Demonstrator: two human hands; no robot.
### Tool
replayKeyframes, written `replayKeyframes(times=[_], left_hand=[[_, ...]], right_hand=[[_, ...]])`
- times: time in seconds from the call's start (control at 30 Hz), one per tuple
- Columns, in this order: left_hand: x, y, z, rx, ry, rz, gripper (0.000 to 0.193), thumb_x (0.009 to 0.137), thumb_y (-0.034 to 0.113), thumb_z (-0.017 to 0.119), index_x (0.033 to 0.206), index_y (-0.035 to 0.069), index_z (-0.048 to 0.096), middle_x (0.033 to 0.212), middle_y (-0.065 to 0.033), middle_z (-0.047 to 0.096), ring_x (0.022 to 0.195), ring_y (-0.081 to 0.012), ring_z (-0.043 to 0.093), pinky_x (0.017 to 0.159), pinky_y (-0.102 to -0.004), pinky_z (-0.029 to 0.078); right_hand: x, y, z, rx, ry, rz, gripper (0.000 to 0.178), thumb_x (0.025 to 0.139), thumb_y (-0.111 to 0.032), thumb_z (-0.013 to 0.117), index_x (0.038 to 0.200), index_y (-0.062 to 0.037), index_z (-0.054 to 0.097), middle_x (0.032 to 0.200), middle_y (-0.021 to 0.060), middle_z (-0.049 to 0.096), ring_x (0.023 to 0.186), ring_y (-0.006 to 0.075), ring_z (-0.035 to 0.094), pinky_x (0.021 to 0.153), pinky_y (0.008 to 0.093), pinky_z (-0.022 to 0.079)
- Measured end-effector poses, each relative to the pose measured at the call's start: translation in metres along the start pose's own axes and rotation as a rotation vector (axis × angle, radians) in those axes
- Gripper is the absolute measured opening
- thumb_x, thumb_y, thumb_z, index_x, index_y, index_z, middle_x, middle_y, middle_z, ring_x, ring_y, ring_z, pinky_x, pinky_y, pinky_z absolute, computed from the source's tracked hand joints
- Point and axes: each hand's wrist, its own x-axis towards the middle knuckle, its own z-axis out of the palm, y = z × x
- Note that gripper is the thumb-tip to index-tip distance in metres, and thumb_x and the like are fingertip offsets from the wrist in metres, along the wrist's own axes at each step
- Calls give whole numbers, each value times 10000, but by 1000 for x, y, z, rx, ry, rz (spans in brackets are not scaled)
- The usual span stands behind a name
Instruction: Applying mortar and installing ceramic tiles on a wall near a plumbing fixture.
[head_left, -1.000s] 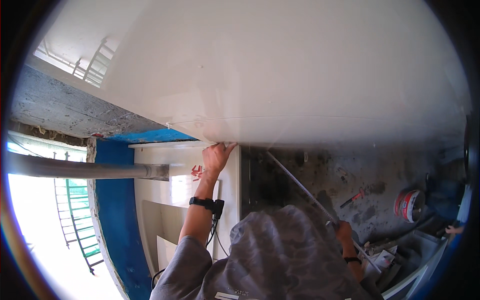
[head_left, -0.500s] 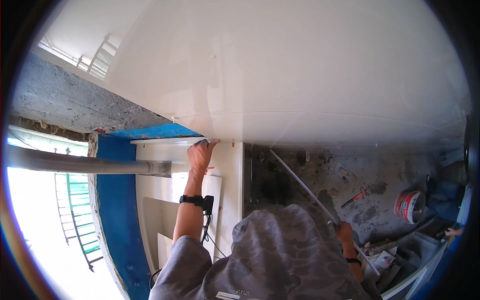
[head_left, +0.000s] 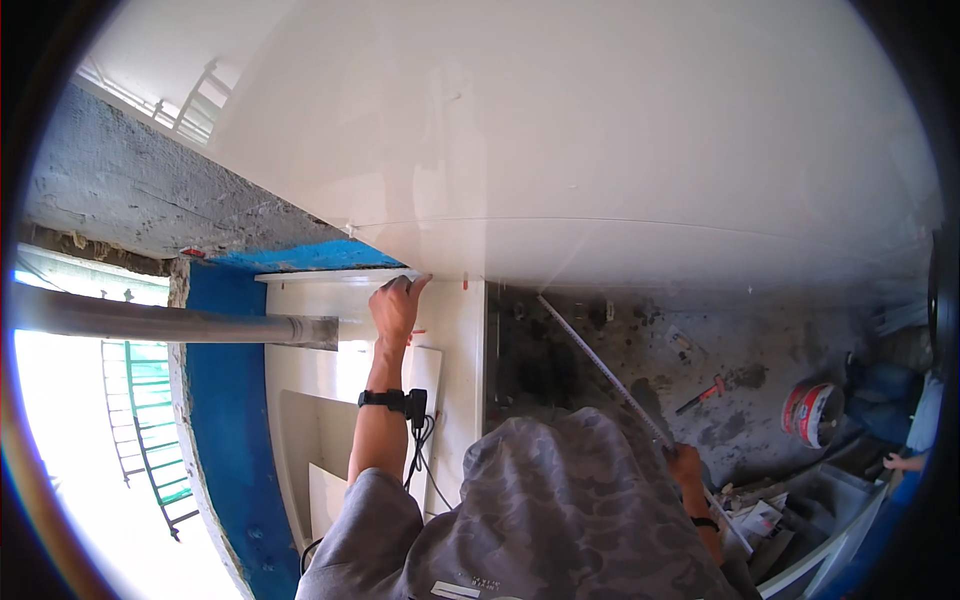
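Glossy white tiles (head_left: 600, 130) cover the wall in front of me. My left hand (head_left: 396, 306) is raised to their lower left corner, next to a blue patch (head_left: 330, 257) of wall. Its fingers are curled and the thumb points up at the tile edge; anything pinched there is hidden. Down at the right, my right hand (head_left: 685, 466) is closed round a long, thin, pale strip (head_left: 605, 372) that looks marked along its length. The strip slants from the foot of the wall past my side. A black band with a small box (head_left: 405, 404) and cable is on my left wrist.
At the left, a metal pipe (head_left: 170, 322) runs through the window opening above a white ledge (head_left: 455, 380). A red-headed hammer (head_left: 702, 394) and a red-and-white bucket (head_left: 808, 416) stand or lie on the stained floor. Another person's hand (head_left: 903, 462) shows at far right, near debris.
The view has shifted slightly. My left hand stays at the tile corner with almost the same pose, and my right hand still grips the strip.
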Motion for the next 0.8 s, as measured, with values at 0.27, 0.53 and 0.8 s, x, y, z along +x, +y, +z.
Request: replayKeyframes(times=[0.27, 0.53, 0.8], left_hand=[[-3, -6, 1, -3, -47, -29, 473, 854, 413, 807, 611, 49, 629, 614, -180, 635, 576, -414, 632, 518, -461, 483], [-9, 40, 25, -11, -166, 103, 524, 851, 485, 781, 610, 31, 680, 612, -169, 650, 579, -391, 651, 570, -460, 534], [-11, 72, 42, 27, -58, 111, 496, 820, 515, 800, 665, 51, 719, 619, -133, 669, 590, -346, 674, 556, -438, 544]], right_hand=[[6, -6, -9, -31, -29, -57, 366, 881, -397, 745, 826, -37, 713, 829, 236, 688, 840, 480, 653, 721, 555, 512], [13, -1, -5, -46, -7, -80, 370, 881, -379, 745, 777, -30, 678, 805, 242, 678, 813, 491, 642, 708, 572, 498], [16, 9, 0, -45, 24, -114, 367, 867, -381, 753, 781, -32, 682, 777, 246, 671, 792, 486, 647, 698, 574, 503]])
